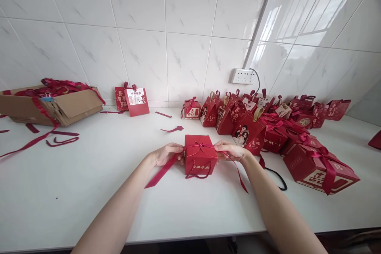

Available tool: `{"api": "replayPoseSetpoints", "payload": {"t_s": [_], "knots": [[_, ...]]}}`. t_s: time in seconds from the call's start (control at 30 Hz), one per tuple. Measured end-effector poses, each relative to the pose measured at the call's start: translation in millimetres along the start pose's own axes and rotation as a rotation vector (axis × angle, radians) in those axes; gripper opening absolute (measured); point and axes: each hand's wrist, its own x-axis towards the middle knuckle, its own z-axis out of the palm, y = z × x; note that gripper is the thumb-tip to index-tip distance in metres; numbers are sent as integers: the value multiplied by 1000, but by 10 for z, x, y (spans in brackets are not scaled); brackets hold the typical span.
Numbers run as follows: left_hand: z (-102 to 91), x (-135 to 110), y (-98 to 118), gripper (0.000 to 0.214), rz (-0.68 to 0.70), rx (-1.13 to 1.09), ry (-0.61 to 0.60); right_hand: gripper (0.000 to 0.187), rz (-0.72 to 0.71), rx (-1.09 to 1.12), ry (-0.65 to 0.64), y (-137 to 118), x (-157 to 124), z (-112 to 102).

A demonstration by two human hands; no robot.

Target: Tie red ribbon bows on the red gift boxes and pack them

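A small red gift box with gold lettering stands upright on the white table in front of me, a twisted cord handle hanging down its near side. Across its top runs a red ribbon, crossed over at the middle. At the box's left side my left hand is closed, pinching one end of the ribbon, whose wide tail hangs down to the left. My right hand pinches the other end at the right side, with a thin tail trailing toward me. Some fingertips of both hands are hidden behind the box.
Many red gift boxes crowd the right, including a large bowed box. A cardboard box of ribbons stands at the left. Two red bags lean on the wall. Ribbon scraps lie behind my work. A power strip hangs on the wall.
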Motion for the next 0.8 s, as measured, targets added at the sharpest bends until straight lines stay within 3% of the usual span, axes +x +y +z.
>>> {"api": "replayPoseSetpoints", "payload": {"t_s": [0.23, 0.47, 0.8], "knots": [[-50, -18, 23, 33, -42, 62, 5, 50, -3, 8, 5, 77, 32, -64], [-38, -28, 56, 44, -82, 185, 37, 42, -1, 8, 55, 154, 41, -11], [26, -12, 98, 45, -156, 237, 1, 44, 36, -42, 25, 84, 35, 29]]}}
